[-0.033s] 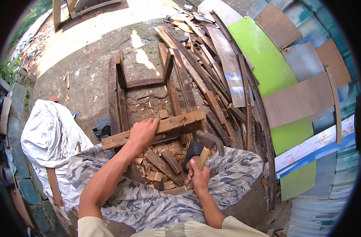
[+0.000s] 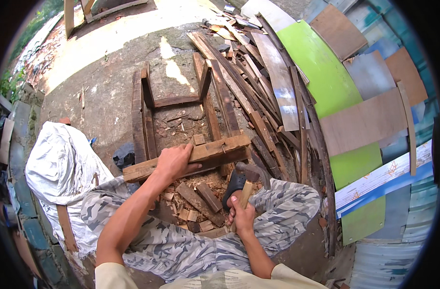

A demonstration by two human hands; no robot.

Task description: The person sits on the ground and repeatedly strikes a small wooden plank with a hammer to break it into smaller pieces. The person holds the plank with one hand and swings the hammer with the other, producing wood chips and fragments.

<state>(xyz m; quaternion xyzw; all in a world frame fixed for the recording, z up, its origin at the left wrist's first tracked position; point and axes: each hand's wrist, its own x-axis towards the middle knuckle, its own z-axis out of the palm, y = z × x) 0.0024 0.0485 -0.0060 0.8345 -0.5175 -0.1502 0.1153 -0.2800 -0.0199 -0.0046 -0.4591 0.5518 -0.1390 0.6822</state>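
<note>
My left hand (image 2: 174, 161) is wrapped over a short, thick wooden beam (image 2: 208, 153) lying crosswise in front of me. A nail (image 2: 224, 148) sticks out of the beam near its right end. In my right hand (image 2: 242, 216) is a claw hammer (image 2: 247, 189), gripped by its wooden handle. The hammer's head is up, just below the beam's right end and apart from the nail. Beyond the beam stands a wooden frame (image 2: 137, 115) of dark legs joined by a crossbar; the beam hides its near end.
Wood offcuts (image 2: 209, 197) and shavings lie between my legs. A white cloth sack (image 2: 61, 159) sits at the left. Long boards (image 2: 258, 125) are piled at the right, beside green sheets (image 2: 321, 72) and corrugated metal (image 2: 388, 262). A dark shoe (image 2: 235, 185) shows behind the hammer.
The hammer has shifted slightly to the left in my right hand. My left hand and the beam stay almost in place.
</note>
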